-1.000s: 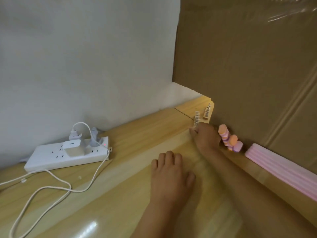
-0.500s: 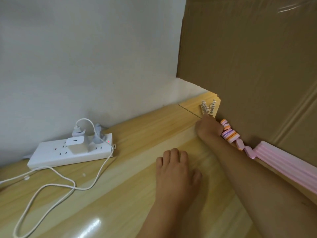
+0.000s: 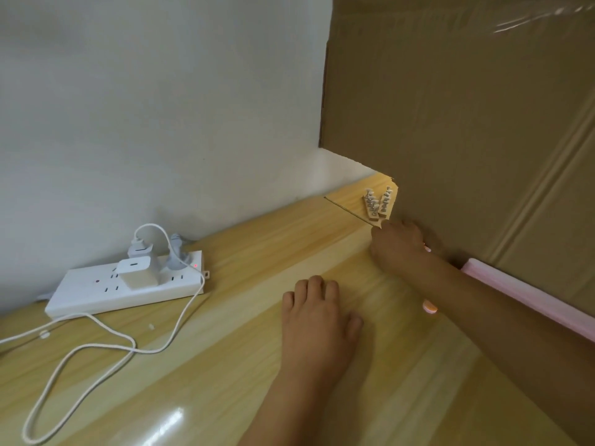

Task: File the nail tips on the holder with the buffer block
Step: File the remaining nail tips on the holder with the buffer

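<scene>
Compared with half a second earlier, the striped pink-and-orange buffer blocks by the cardboard were now almost wholly covered by the right arm; only one pink-orange end (image 3: 429, 306) showed below the forearm. Right hand (image 3: 396, 244) sat beside the cardboard sheet (image 3: 467, 123), just short of the nail tip holders (image 3: 378, 204); fingers curled, contents not discernible. Holders: two short tan strips studded with pale tips, lying in the table's (image 3: 225, 349) far corner. Left hand (image 3: 317, 320) lay flat, fingers spread, holding nothing.
</scene>
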Demonstrator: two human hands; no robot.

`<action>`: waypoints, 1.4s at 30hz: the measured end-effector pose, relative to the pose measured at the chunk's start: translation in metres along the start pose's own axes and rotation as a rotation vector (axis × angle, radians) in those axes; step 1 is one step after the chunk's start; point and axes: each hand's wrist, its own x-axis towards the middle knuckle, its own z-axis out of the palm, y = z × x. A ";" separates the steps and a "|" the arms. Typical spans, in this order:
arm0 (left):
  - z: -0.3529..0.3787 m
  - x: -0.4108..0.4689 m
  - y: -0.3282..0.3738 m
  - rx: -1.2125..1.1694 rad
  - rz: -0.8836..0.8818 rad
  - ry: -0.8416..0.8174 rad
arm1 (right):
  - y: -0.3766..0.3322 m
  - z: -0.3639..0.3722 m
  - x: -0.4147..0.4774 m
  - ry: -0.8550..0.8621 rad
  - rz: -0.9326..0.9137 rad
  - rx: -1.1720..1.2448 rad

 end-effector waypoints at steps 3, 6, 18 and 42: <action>-0.002 -0.001 0.000 -0.011 -0.002 -0.006 | 0.009 -0.006 -0.011 -0.070 -0.006 0.032; -0.003 -0.002 0.000 -0.018 -0.002 -0.020 | 0.019 -0.008 -0.025 -0.093 -0.013 -0.005; -0.085 -0.063 -0.046 -0.367 0.136 -0.136 | -0.030 -0.049 -0.092 0.176 -0.319 0.195; -0.264 -0.422 -0.301 0.234 -0.890 0.518 | -0.320 -0.154 -0.313 0.230 -1.519 0.732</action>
